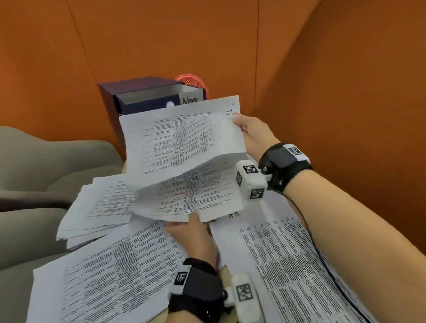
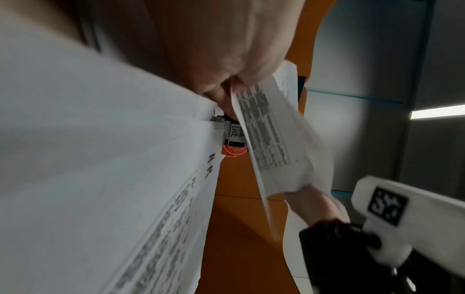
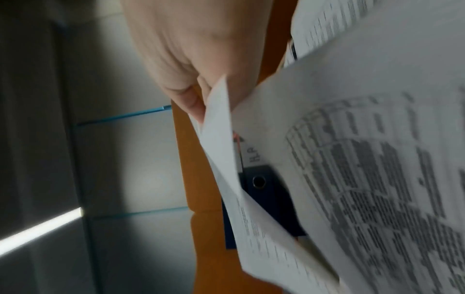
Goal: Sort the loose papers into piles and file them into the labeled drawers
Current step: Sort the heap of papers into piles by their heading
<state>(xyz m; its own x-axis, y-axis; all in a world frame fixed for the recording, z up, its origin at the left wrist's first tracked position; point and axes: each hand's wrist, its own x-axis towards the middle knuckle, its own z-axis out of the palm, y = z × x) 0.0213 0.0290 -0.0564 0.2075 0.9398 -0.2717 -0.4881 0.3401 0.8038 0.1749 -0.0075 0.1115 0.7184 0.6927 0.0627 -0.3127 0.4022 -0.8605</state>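
A bent sheaf of printed papers (image 1: 181,161) hangs in the air in front of the dark blue drawer unit (image 1: 131,91). My right hand (image 1: 238,120) grips its upper right edge, thumb on top; the right wrist view shows the fingers pinching a paper corner (image 3: 216,111). My left hand (image 1: 186,223) holds the sheaf's lower edge from below, pinching it (image 2: 234,89). The unit's top drawer (image 1: 152,95), labeled "Admin", stands pulled out. A lower drawer label reading "H.R" (image 3: 253,157) shows past the papers.
Three paper piles lie on the table: far left (image 1: 96,207), near left (image 1: 102,282) and right (image 1: 290,269). A grey chair (image 1: 30,161) stands left of the table. An orange mesh object (image 1: 191,81) sits behind the drawers. Orange walls (image 1: 352,76) close in behind and right.
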